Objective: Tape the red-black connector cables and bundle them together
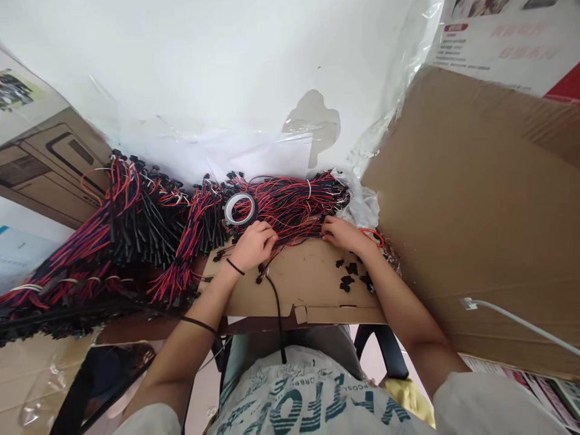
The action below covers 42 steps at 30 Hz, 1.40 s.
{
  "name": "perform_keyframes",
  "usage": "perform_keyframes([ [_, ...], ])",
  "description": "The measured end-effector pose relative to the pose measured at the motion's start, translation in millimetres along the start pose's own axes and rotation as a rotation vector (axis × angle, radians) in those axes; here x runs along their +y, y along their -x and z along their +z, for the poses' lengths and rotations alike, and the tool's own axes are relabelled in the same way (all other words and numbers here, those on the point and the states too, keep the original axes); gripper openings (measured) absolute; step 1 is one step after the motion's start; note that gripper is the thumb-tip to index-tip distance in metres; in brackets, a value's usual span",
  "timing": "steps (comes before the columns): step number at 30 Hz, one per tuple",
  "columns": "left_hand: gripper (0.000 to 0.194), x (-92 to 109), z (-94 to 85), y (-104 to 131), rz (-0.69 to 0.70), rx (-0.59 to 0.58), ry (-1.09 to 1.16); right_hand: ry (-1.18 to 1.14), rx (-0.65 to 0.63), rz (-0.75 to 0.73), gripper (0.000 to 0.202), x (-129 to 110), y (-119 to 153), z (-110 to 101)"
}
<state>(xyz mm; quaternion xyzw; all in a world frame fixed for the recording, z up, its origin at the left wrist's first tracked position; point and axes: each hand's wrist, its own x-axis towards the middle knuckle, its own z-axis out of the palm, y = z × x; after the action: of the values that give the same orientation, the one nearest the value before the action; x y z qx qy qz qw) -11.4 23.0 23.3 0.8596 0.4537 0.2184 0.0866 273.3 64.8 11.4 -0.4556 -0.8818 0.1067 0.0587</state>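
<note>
Red-and-black wire bundle (290,202) lies mostly right of the tape roll (227,208), white tie around it. Left hand (255,244) on the near side of the roll, right hand (342,232) farther right of it, both at the bundle's near edge, fingers curled, cannot tell whether either grip pinches a wire. Black connector pieces (347,281) sit right and nearer than the roll on cardboard (312,284); black-sleeved wires (145,226) piled left of it.
</note>
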Motion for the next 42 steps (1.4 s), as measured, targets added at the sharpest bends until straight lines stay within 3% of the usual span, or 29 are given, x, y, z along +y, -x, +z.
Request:
perform_keyframes([
  [2,0.028,-3.3,-11.7,0.9,-0.007,-0.007,0.111,-0.057,-0.006,-0.045,0.01,-2.9,4.7,-5.3],
  [4,0.023,-4.0,-23.1,2.5,0.011,-0.089,0.266,-0.154,-0.039,-0.101,0.01,-7.3,10.1,-11.5],
  [8,0.016,0.8,-32.4,7.2,0.226,-0.482,0.43,-0.293,-0.092,-0.096,0.012,-14.8,17.0,-18.7],
  [11,0.021,4.2,-25.4,11.8,0.21,-0.628,0.26,-0.357,-0.066,-0.064,0.013,-12.2,18.7,-19.6],
  [14,0.025,3.9,-18.4,15.2,0.1,-0.626,0.028,-0.432,-0.002,-0.036,0.011,-4.3,21.0,-24.0],
  [17,0.016,3.2,-19.3,13.9,0.1,-0.576,0.021,-0.488,-0.002,-0.006,0.011,1.6,25.3,-32.4],
  [19,0.012,4.1,-21.5,10.7,0.11,-0.425,0.069,-0.515,-0.037,0.0,0.013,3.1,28.3,-37.2],
  [21,0.026,5.0,-21.3,7.7,0.082,-0.227,0.049,-0.55,-0.072,-0.007,0.016,3.8,30.5,-39.6],
  [23,0.04,4.3,-17.2,6.4,0.044,-0.122,-0.033,-0.59,-0.089,-0.02,0.017,4.7,31.8,-40.0],
  [27,0.015,-2.8,-5.5,7.8,0.099,-0.166,-0.012,-0.637,-0.125,-0.04,0.02,9.0,33.9,-38.7],
  [31,0.028,-6.0,-3.8,5.9,0.123,-0.081,0.196,-0.701,-0.1,0.005,0.024,15.3,34.9,-34.6],
  [37,0.041,4.3,-5.9,3.1,-0.144,-0.227,0.547,-0.717,0.017,0.072,0.026,20.4,27.7,-21.8],
  [42,0.048,5.9,-3.6,4.1,-0.34,-0.236,0.932,-0.59,-0.086,0.03,0.024,16.8,25.0,-20.7],
])
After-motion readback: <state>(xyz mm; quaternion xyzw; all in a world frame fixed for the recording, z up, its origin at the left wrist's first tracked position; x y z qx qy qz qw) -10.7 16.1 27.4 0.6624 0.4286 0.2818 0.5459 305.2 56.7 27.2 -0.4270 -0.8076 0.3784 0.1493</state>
